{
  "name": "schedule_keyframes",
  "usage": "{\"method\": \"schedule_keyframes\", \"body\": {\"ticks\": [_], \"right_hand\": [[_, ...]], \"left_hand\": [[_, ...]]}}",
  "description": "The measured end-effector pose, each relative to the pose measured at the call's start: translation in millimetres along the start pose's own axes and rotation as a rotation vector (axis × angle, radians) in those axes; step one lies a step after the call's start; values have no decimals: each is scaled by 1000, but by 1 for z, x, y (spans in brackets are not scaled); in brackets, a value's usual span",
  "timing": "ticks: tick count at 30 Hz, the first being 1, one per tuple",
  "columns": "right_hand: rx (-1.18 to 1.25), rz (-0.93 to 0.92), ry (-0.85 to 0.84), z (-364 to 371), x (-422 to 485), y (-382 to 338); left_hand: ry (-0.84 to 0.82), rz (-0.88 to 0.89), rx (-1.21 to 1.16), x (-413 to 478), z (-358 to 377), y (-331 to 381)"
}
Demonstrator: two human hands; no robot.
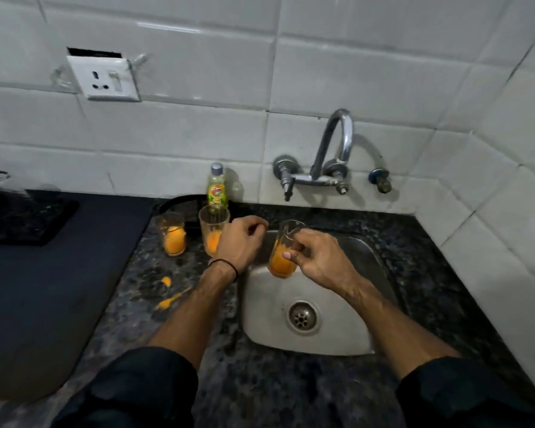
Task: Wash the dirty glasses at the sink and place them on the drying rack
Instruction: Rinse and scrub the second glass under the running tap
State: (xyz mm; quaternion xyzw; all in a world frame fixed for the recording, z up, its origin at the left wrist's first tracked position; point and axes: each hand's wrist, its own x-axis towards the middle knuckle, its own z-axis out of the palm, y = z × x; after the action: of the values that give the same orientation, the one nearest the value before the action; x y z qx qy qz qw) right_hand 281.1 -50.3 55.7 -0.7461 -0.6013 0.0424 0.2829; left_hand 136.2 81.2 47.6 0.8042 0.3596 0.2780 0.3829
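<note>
Right hand (318, 261) holds an orange-smeared glass (283, 251) over the sink (322, 341)

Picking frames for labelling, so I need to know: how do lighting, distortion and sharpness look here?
Head view: dim, the dark surface at left nearly featureless; a glare streak on the upper wall tiles; wide-angle bending bows the tile lines; the tap throws a curved shadow rightward; the glass in the right hand looks slightly soft.
</note>
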Motion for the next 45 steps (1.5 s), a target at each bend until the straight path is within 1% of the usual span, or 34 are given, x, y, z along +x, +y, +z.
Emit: {"method": "schedule_keyframes", "body": {"ticks": [2, 5, 9, 11, 15, 19, 23, 27, 29, 30, 32, 33, 34, 36, 38, 39, 41, 43, 44, 45], "right_hand": [[6, 11, 5, -21, -1, 28], [-7, -4, 5, -43, 2, 61], [-26, -90, -56, -62, 7, 86], [-49, -146, -92, -67, 11, 93], [-50, -197, -107, -70, 19, 101], [-19, -169, -55, -71, 28, 103], [-18, -149, -53, -69, 34, 102], [-20, -141, -57, -65, 40, 103], [-28, -148, -60, -62, 42, 103], [-36, -152, -63, -60, 42, 103], [-44, -158, -75, -58, 43, 102], [-41, -155, -90, -57, 43, 102], [-31, -148, -104, -58, 43, 101], [22, -123, -150, -60, 42, 101], [114, -60, -236, -66, 42, 98], [122, -35, -271, -69, 42, 96], [-14, -39, -278, -74, 42, 91], [-207, -149, -197, -75, 41, 84], [-264, -177, -197, -73, 39, 81], [-296, -164, -248, -72, 38, 78]], "left_hand": [[9, -5, 11, 18, 26, 21], [0, -84, 5, 49, 55, 45], [-57, -186, 180, 95, 79, 66], [-77, -247, 216, 116, 85, 69], [-3, -353, 124, 144, 84, 63], [48, -319, 145, 148, 83, 61], [47, -307, -100, 143, 81, 48], [14, -281, -226, 125, 80, 35], [-51, -276, -254, 107, 89, 22], [-141, -238, -251, 95, 95, 12], [-424, -95, -287, 71, 109, -2], [-545, -59, -334, 62, 114, -3], [-601, -61, -400, 57, 119, -1], [-599, -103, -521, 58, 123, 6], [-618, -108, -578, 66, 125, 12], [-619, -98, -584, 69, 126, 15], [-540, -103, -597, 68, 130, 22], [-396, -72, -606, 64, 140, 25], [-321, -41, -612, 61, 145, 25], [-262, -11, -591, 58, 149, 24]]}}
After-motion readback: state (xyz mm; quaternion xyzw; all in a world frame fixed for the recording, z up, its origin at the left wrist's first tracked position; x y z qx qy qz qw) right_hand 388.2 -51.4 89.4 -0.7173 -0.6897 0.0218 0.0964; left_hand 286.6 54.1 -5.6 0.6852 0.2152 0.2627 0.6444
